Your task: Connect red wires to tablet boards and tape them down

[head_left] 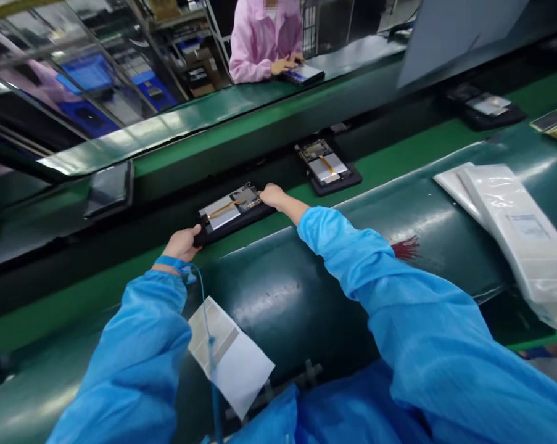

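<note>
An opened tablet (222, 211) with silver battery, orange ribbon cable and exposed circuit board lies in a black tray (241, 223) over the conveyor. My left hand (182, 243) grips the tray's near left corner, thumb on top. At the far right end, my right hand (272, 195) closes its fingers on the tray's edge by the board. A blue wrist strap (171, 261) with a cord circles my left wrist. Below my arms, a white sheet with a grey band (241, 364) rests on the green bench.
Another opened tablet (327, 161) sits in its tray on the green belt (398, 148), and a dark-screened one (109, 188) stands left. White plastic packages (514, 216) lie at right near red threads (405, 248). Across the line, a person in pink (266, 43) handles a device (305, 74).
</note>
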Action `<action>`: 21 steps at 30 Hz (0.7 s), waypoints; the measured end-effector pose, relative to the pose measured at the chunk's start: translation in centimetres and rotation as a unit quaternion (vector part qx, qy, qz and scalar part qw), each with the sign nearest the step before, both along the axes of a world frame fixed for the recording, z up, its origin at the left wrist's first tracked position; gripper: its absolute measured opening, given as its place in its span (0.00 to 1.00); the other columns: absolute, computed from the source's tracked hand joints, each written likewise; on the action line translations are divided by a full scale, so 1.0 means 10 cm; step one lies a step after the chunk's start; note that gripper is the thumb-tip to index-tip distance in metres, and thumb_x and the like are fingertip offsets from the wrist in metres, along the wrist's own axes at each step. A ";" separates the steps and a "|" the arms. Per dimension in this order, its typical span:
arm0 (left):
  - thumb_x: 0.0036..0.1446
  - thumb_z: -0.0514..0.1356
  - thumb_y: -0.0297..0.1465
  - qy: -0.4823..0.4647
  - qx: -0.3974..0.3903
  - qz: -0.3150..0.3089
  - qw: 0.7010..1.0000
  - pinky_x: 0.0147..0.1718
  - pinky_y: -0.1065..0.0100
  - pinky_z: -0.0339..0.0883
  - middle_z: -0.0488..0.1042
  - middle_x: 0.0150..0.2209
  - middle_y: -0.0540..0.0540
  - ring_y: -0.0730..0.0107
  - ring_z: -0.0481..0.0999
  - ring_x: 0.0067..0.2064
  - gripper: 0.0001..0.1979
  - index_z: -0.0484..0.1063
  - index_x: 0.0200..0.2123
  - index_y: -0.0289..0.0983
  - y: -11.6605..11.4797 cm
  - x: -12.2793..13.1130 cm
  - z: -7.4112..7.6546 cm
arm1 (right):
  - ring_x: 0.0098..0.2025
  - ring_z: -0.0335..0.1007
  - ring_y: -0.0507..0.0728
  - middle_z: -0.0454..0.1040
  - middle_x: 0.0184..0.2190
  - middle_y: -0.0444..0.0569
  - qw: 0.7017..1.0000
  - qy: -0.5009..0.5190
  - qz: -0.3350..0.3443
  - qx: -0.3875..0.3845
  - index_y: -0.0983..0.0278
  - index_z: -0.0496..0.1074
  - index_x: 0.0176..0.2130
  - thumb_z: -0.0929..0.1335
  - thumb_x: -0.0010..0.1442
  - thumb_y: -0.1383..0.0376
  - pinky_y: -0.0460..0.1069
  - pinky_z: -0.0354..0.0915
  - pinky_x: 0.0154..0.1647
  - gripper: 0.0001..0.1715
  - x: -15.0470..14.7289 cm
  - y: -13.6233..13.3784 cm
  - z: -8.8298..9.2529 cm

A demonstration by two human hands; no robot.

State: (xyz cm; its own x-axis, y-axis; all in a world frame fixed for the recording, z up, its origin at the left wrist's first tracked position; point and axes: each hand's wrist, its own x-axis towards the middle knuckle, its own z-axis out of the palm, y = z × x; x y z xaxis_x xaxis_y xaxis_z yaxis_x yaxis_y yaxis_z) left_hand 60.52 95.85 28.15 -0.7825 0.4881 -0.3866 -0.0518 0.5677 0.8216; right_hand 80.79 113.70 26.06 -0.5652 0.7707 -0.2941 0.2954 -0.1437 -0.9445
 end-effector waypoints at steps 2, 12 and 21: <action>0.68 0.55 0.24 -0.032 0.034 -0.019 0.999 0.39 0.61 0.80 0.76 0.34 0.45 0.65 0.81 0.41 0.05 0.68 0.37 0.36 -0.09 0.02 0.13 | 0.37 0.72 0.58 0.70 0.27 0.47 0.999 -0.018 -0.026 -0.021 0.62 0.67 0.34 0.70 0.65 0.66 0.56 0.73 0.43 0.08 0.10 -0.06 0.05; 0.47 0.77 0.40 -0.141 0.143 -0.278 0.939 0.51 0.52 0.82 0.85 0.47 0.40 0.54 0.84 0.45 0.34 0.77 0.56 0.33 -0.88 0.59 0.46 | 0.28 0.77 0.54 0.81 0.32 0.49 0.920 0.176 0.025 -0.349 0.65 0.75 0.41 0.86 0.41 0.59 0.51 0.79 0.34 0.32 2.03 -2.25 0.04; 0.62 0.60 0.54 0.244 -0.055 -0.419 0.873 0.61 0.36 0.65 0.77 0.56 0.37 0.37 0.75 0.62 0.42 0.71 0.63 0.21 -0.68 1.49 0.02 | 0.37 0.83 0.58 0.84 0.39 0.52 0.899 0.103 0.054 -0.422 0.63 0.76 0.42 0.80 0.49 0.46 0.50 0.78 0.32 0.31 2.62 -3.50 -0.25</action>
